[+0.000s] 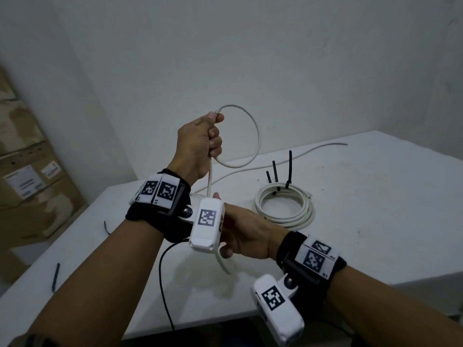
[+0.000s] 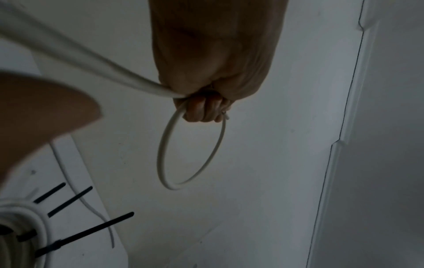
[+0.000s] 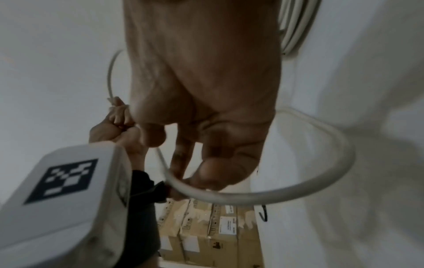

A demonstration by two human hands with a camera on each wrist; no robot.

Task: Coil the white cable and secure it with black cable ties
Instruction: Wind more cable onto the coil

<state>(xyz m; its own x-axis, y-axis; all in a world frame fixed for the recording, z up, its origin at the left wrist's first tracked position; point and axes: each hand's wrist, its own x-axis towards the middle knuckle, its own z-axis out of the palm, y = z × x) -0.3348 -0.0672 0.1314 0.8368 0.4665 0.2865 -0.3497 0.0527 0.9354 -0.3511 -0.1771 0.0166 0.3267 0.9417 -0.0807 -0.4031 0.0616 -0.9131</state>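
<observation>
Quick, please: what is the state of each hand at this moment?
Left hand: fist closed around the white cable, holding one loop up.
Right hand: fingers curled around the same cable lower down.

White cable (image 1: 253, 136) forms one raised loop (tail trailing over the table (image 1: 375, 196)); black cable ties (image 1: 290, 169) bind another coil (image 1: 285, 209).

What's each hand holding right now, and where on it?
Left hand grips the white cable at its end, closing one loop. Right hand holds the same cable lower down, on the run below.

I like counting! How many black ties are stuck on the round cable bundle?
3, all on the far rim of the coiled cable bundle: left tie, middle tie, right tie. Others may be hidden.
</observation>
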